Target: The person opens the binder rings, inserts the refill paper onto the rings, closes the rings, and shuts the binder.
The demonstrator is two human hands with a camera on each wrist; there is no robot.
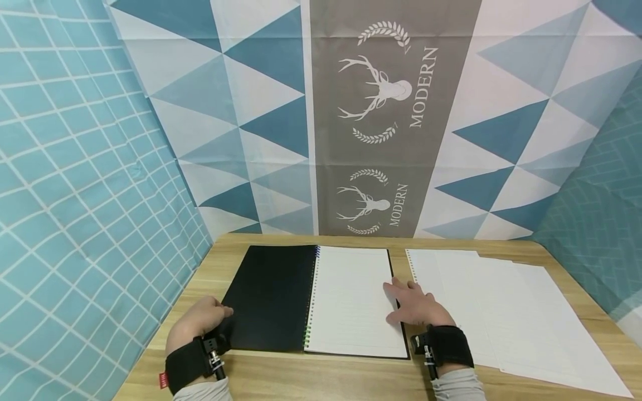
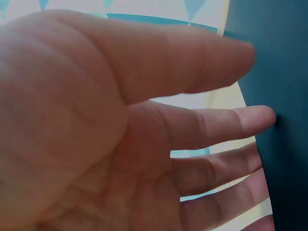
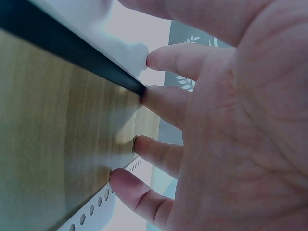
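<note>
An open ring-bound notebook lies flat, its black cover (image 1: 273, 298) on the left and a white lined page (image 1: 353, 301) on the right. Binding rings (image 1: 317, 253) run between them, blue at the top and green at the bottom. At the cover's left edge is my left hand (image 1: 200, 318), with its extended fingers (image 2: 221, 121) meeting the black surface. My right hand (image 1: 415, 305) spreads over the page's right edge. In the right wrist view one fingertip touches the dark notebook edge (image 3: 96, 67), while the little finger reaches the punched edge of a loose sheet.
Several loose white sheets (image 1: 531, 317) overlap on the right, with punched holes along their left edge. Everything lies on a wooden table (image 1: 321, 379). A patterned cloth (image 1: 366, 139) hangs behind it, with tiled-pattern cloth (image 1: 75, 167) at the left.
</note>
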